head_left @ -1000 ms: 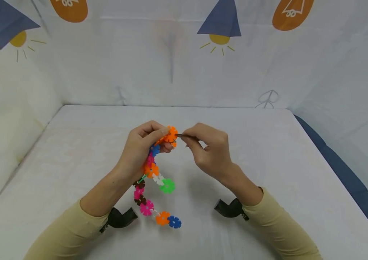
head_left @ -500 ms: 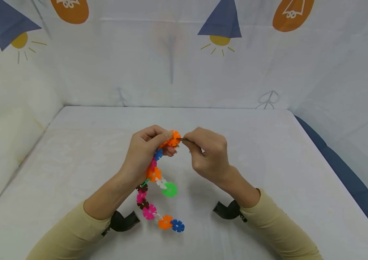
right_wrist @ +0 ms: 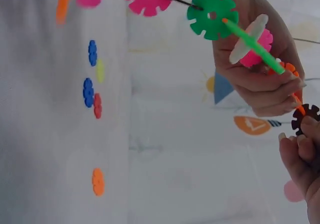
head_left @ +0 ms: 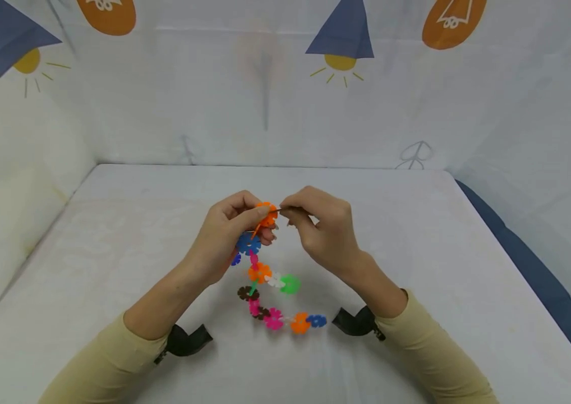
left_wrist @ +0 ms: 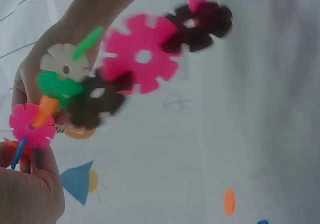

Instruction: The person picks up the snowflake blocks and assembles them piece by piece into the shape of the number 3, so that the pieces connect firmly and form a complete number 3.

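My left hand [head_left: 215, 238] pinches an orange flower-shaped plastic disc [head_left: 268, 215] at the upper end of a chain of slotted discs. From it the chain hangs below the hand, with blue, pink, white, green and brown discs; a branch ends in a bright green disc [head_left: 290, 284] and the lower end in a blue disc [head_left: 317, 321]. My right hand [head_left: 327, 230] pinches a dark brown disc [right_wrist: 311, 112], seen edge-on in the head view, right at the orange disc's rim. The right wrist view shows both hands' fingertips close together there.
A white table [head_left: 139, 224] lies under the hands, with a printed white cloth [head_left: 205, 84] behind it. Loose discs show in the right wrist view, among them a red disc [right_wrist: 97, 106] and an orange one [right_wrist: 98, 182]. Black curved pieces [head_left: 189, 340] stick out at both wrists.
The chain's hanging part has swung to the right and turned. Both hands stay nearly in place; the brown disc now overlaps the orange disc's edge at a changed tilt.
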The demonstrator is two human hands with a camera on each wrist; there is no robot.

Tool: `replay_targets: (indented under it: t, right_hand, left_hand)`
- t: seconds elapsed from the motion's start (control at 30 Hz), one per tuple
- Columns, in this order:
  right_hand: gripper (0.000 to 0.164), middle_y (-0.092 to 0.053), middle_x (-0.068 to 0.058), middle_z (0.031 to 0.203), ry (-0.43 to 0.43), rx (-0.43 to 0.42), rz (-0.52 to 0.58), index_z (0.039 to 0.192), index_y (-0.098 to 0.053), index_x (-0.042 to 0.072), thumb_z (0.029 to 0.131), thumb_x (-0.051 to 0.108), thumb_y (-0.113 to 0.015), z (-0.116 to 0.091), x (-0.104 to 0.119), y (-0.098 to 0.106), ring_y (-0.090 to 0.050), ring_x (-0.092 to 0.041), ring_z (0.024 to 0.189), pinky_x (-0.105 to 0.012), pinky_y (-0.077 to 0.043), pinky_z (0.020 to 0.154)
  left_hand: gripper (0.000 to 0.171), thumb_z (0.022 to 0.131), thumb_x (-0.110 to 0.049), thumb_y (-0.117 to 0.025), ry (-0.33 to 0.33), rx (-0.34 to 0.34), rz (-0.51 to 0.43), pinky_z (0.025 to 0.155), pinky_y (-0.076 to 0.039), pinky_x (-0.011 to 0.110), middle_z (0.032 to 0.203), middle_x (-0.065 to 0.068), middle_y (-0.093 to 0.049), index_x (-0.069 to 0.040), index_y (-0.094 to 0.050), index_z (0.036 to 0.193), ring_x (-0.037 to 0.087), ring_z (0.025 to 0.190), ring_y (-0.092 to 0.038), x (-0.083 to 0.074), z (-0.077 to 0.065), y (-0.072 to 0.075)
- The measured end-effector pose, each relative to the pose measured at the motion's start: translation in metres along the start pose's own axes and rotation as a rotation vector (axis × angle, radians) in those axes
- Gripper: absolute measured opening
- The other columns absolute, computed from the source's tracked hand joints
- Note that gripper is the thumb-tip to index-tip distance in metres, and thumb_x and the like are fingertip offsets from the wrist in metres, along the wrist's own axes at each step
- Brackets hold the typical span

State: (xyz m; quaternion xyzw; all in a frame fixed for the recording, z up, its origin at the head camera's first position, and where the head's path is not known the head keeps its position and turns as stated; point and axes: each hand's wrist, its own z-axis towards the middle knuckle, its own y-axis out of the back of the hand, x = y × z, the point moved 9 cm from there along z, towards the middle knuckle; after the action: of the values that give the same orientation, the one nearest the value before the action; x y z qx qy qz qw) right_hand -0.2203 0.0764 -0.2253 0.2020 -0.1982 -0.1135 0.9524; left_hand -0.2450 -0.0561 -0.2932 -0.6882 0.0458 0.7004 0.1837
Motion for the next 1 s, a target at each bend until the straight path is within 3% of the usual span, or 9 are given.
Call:
replay_targets:
  t: [0.17, 0.47, 0.63, 0.8, 1.0]
  right_hand:
    - [0.006, -0.072, -0.009, 0.082, -0.084, 0.062, 0.07, 0.088, -0.071, -0.001, 0.088, -0.006, -0.069, 0.001, -0.013, -0.004, -0.067, -0.012, 0.066, -0.018, -0.056, 0.066]
    - [0.008, -0.074, -0.011, 0.086, -0.234, 0.134, 0.183, 0.094, -0.073, -0.001, 0.088, -0.005, -0.069, 0.0, -0.032, -0.014, -0.069, -0.018, 0.065, -0.023, -0.058, 0.065]
    - [0.008, -0.074, -0.01, 0.085, -0.36, 0.18, 0.177, 0.096, -0.072, 0.0, 0.09, -0.001, -0.068, -0.001, -0.048, -0.019, -0.067, -0.015, 0.064, -0.025, -0.059, 0.063]
    - [0.007, -0.071, -0.01, 0.081, -0.521, 0.285, 0.163, 0.096, -0.072, 0.004, 0.093, 0.004, -0.066, -0.012, -0.071, -0.034, -0.066, -0.022, 0.065, -0.027, -0.058, 0.062]
    - [0.007, -0.072, -0.008, 0.083, -0.583, 0.375, 0.093, 0.096, -0.073, 0.007, 0.093, 0.007, -0.067, -0.026, -0.093, -0.05, -0.063, -0.019, 0.063, -0.027, -0.054, 0.06]
  left_hand:
    - [0.016, 0.101, -0.021, -0.055, 0.025, 0.029, 0.05, 0.083, -0.06, 0.036, 0.086, 0.004, -0.067, -0.005, -0.057, 0.102, 0.02, 0.077, -0.071, 0.001, 0.002, 0.003]
    - [0.017, 0.1, -0.021, -0.059, 0.035, 0.044, 0.064, 0.078, -0.061, 0.039, 0.092, 0.009, -0.063, -0.007, -0.055, 0.107, 0.021, 0.075, -0.07, 0.002, 0.007, 0.007]
    - [0.017, 0.1, -0.022, -0.06, 0.029, 0.015, 0.036, 0.076, -0.061, 0.036, 0.09, 0.008, -0.062, -0.007, -0.054, 0.105, 0.019, 0.073, -0.069, -0.004, 0.005, 0.011]
    - [0.015, 0.1, -0.022, -0.059, 0.041, 0.014, 0.019, 0.076, -0.061, 0.034, 0.088, 0.006, -0.063, -0.007, -0.054, 0.104, 0.018, 0.072, -0.069, -0.007, 0.002, 0.01]
    - [0.012, 0.101, -0.019, -0.056, 0.032, 0.03, 0.011, 0.075, -0.062, 0.035, 0.088, 0.006, -0.063, -0.008, -0.054, 0.104, 0.017, 0.073, -0.07, -0.011, -0.001, 0.006]
